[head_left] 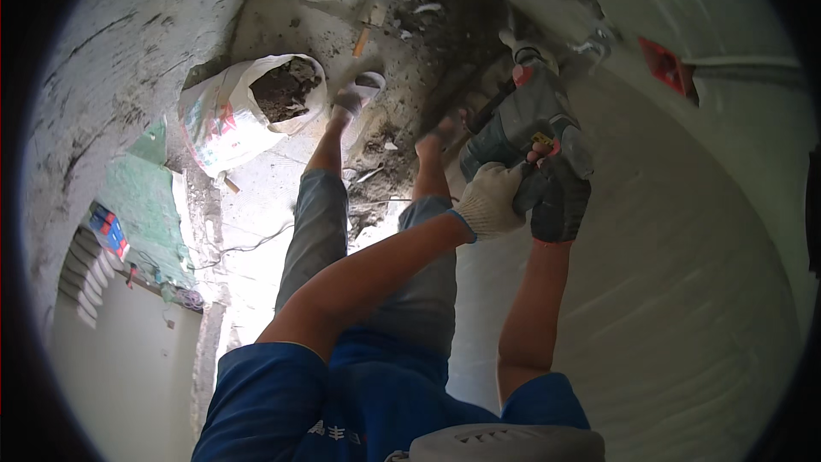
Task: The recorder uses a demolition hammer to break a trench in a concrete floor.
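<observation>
On my feed, the large grey-green power hammer (522, 124) sits right of my wearer's feet, nose toward the base of the pale wall (676, 205). Right hand (560, 204), dark grey glove: clenched round the tool's rear grip. Left hand (493, 201), cream knitted glove: up against the right at the same end; fingers partly hidden, I cannot tell what they close on. Dark loose debris (453, 13) lies near the nose. Left of the feet, a white woven sack (214, 124) gapes, full of brown rubble (286, 90).
</observation>
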Motion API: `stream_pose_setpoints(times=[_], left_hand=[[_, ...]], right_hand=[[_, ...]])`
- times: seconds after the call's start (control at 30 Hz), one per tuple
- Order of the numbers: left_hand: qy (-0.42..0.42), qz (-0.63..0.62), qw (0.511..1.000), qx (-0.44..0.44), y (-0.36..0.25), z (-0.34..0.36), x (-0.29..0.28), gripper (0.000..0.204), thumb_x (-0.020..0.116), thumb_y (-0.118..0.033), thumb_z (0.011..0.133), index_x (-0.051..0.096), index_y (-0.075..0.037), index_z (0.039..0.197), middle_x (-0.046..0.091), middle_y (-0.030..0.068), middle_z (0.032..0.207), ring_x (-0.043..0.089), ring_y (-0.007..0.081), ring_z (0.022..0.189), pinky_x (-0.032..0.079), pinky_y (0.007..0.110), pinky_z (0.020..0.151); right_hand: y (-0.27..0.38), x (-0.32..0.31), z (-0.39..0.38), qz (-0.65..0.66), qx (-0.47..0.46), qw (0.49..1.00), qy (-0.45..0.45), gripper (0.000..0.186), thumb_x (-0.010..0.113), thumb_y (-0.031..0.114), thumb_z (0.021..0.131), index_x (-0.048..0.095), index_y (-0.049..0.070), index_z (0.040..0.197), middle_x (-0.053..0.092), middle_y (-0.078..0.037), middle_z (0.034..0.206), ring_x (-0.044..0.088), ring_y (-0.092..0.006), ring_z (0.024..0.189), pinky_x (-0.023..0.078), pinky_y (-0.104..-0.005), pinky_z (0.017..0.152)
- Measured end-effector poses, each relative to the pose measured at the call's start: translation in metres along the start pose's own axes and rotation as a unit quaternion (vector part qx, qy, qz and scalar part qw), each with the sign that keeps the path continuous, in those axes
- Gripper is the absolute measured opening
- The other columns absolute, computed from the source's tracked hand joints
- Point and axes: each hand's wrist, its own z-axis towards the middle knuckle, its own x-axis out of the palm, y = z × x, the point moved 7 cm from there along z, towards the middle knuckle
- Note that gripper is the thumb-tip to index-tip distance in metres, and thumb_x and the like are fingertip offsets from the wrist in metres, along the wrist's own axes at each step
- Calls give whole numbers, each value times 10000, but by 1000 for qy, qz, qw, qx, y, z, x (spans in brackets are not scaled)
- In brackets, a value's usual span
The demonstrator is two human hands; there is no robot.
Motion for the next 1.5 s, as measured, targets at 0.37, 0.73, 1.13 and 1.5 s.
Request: stream_pose_setpoints(times=[0.37, 0.73, 1.13, 1.5], left_hand=[[26, 118, 992, 28, 1, 20, -20, 272, 649, -140, 640, 543, 4, 845, 612, 182, 781, 587, 371, 856, 451, 429, 812], [4, -269, 959, -91, 13, 50, 24, 518, 746, -281, 682, 524, -12, 1065, 591, 207, 1013, 563, 341, 1028, 445, 400, 881], [37, -287, 956, -42, 40, 72, 22, 442, 741, -256, 685, 552, 6, 986, 610, 186, 981, 585, 326, 989, 466, 384, 832], [-54, -336, 940, -7, 68, 114, 38, 413, 718, -210, 729, 542, -18, 1049, 626, 162, 989, 602, 277, 973, 470, 348, 818]], right_hand=[[-38, -10, 30, 139, -37, 989, -40, 252, 550, 44, 814, 536, -26, 1055, 586, -87, 885, 560, -161, 756, 481, -286, 693], [11, 7, 85, -457, -125, 881, 6, 181, 640, 78, 767, 603, -1, 926, 630, -70, 845, 609, -120, 765, 484, -277, 669], [-6, 21, 95, -563, -185, 805, -2, 192, 551, 265, 816, 615, 90, 859, 595, -126, 925, 590, -312, 894, 475, -407, 730], [-7, 76, 135, -745, -304, 585, 96, 234, 652, 254, 744, 626, 56, 865, 642, -156, 836, 623, -313, 868, 489, -365, 729]])
